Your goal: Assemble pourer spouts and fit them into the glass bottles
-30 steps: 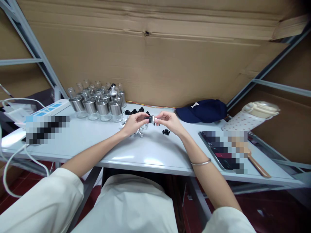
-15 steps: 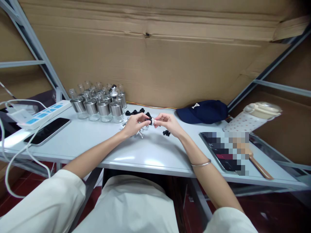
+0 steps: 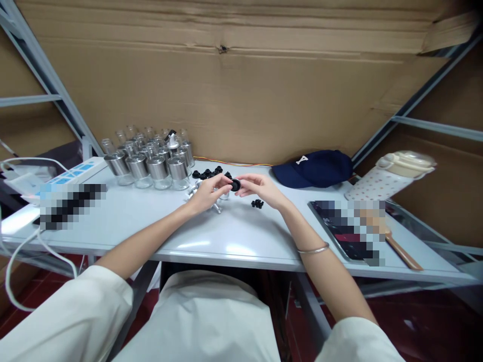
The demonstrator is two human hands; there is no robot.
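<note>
A small round black cap is held up over the middle of the table. My left hand pinches its left side between thumb and fingers. On the opposite edge, the fingers of my right hand close around it. Behind my left hand lie several black caps, partly covered by it. Clear or silvery small parts show beneath that hand, their kind hard to make out. A little pile of tiny black pieces rests below my right hand.
Several glass bottles with metal sleeves stand at the back left, one with a white-and-black top. A power strip lies farther left. To the right are a navy cap, a dotted bottle, a blurred phone and a wooden-handled tool.
The black cap has turned in my fingers: its white side showed before, and its dark round face shows now. The view has shifted slightly; both hands stay in about the same place.
</note>
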